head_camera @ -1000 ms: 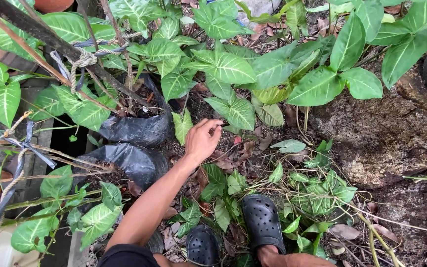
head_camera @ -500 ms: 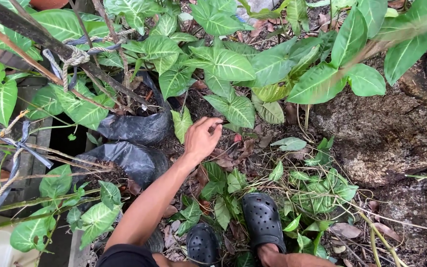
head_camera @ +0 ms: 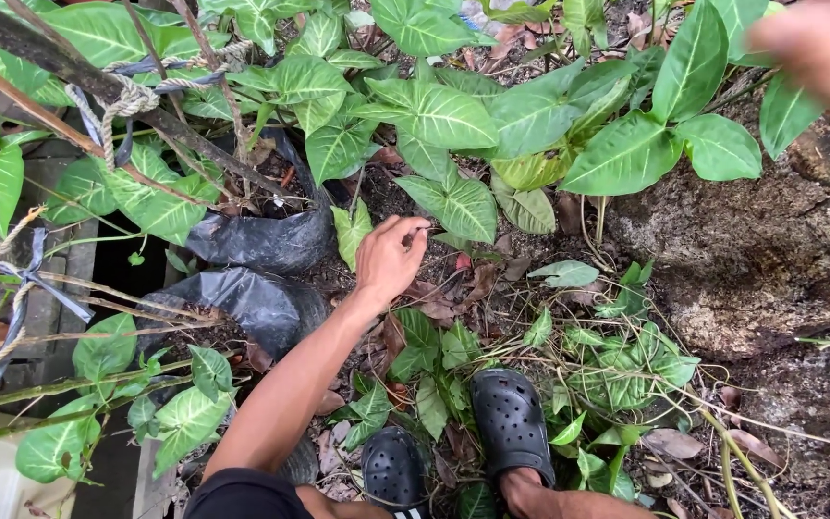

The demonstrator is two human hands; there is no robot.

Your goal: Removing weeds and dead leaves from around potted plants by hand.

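Observation:
My left hand (head_camera: 388, 258) reaches down among green arrow-shaped leaves with pale veins. Its fingers are curled and the thumb and forefinger pinch together at a thin plant stem (head_camera: 431, 227), just under a broad leaf (head_camera: 460, 206). My right hand (head_camera: 823, 53) shows only as a blurred shape at the top right corner, close to the camera; what it holds cannot be made out. The ground under my left hand is dark soil strewn with dry brown leaves and cut green vines (head_camera: 617, 370).
Two black plastic grow bags (head_camera: 261, 240) (head_camera: 242, 300) with soil lie left of my left hand. Dark branches tied with rope (head_camera: 117, 96) cross the upper left. A large mossy rock (head_camera: 751, 279) stands on the right. My feet in black clogs (head_camera: 509, 418) are at the bottom.
My left hand has edged slightly up and left, still pinching at the stem. My blurred right hand has come into view at the top right. The view has shifted a little.

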